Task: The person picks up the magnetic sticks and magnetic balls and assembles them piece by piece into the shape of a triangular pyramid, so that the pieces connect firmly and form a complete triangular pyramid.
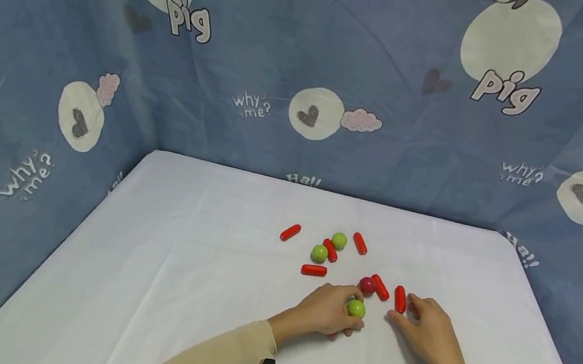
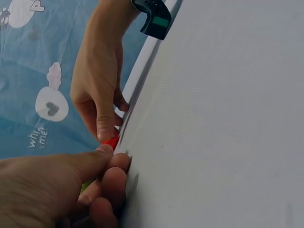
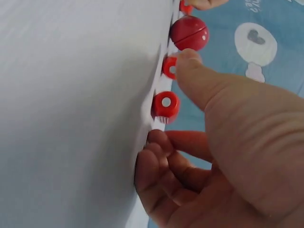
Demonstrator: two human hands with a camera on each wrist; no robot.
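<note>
**Green ball in the left hand, red pieces beside the right**

The green ball is small, round and glossy, a bright lime colour with a faint seam across it. It sits at the fingertips of the left hand, whose fingers and thumb curl round it while the hand rests on the bench. A scrap of red shows under that hand, too hidden to tell what it is.

Just to the right, the right hand lies on the bench with fingers loosely bent and gripping nothing; its thumb tip touches the near end of a red capsule. In the right wrist view that capsule's end is a red ring round a white centre. A second red capsule lies slanted just beside it, and a dark red ball touches that one, close above the green ball.

Further back lies a loose cluster: two more green balls with a red capsule between them, another capsule to the right, one to the left, and one lying flat nearer the hands.

The bench is covered with a plain white cloth showing soft folds. A blue curtain hangs round it on three sides, printed with pale circles, hearts, pink clouds and the words "pig" and "why me?". Both arms wear beige sleeves, each with a black strap at the wrist.
</note>
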